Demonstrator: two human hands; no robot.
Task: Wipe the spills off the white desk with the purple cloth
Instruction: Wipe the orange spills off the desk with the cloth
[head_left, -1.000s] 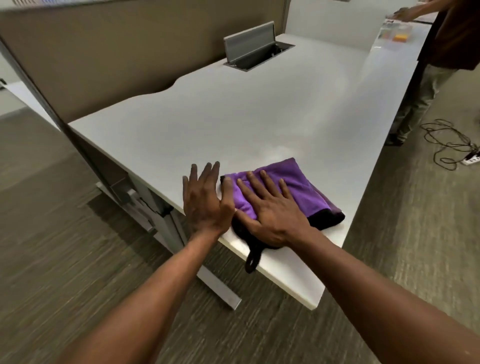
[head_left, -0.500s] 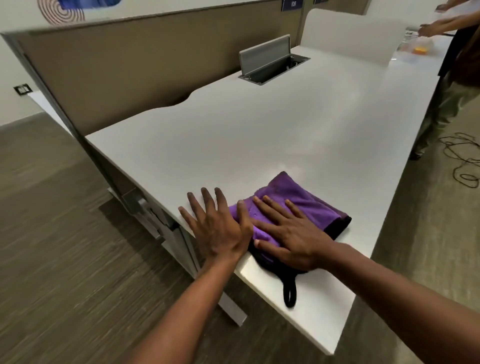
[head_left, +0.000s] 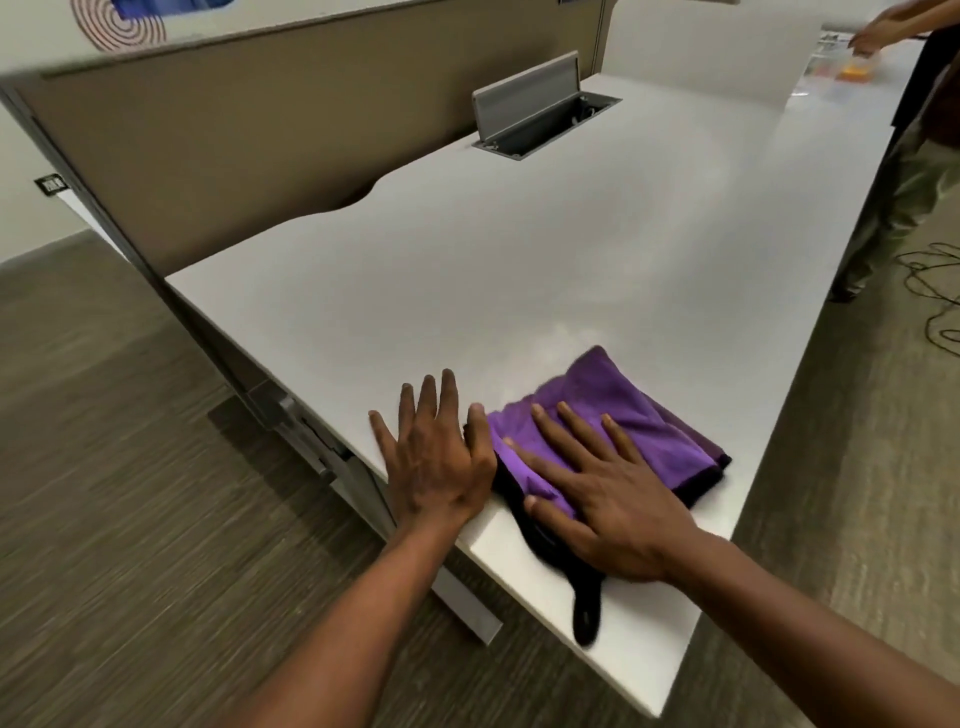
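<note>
Item one, our right hand: fingers straight and spread, palm pressed flat on the purple cloth, which lies folded at the near corner of the white desk. The cloth shows a black underside and a black loop trailing toward the desk's near edge. Item two, our left hand: fingers likewise straight, flat on the bare desk just beside the cloth, its thumb touching the cloth's left edge. Item three, containers: a grey cable box sunk into the desk's far side, lid raised; we see what seem to be cables in it (too dark to be sure). Further off, a clear container with something orange inside, blurred. Item four, surroundings: a tan partition along the desk's left, another person standing at the far right end, black cables on the carpet. Changes against half a second ago: both hands and the cloth keep the same arrangement on the desk corner; our view has shifted slightly, so that they sit a little further right in it.
</note>
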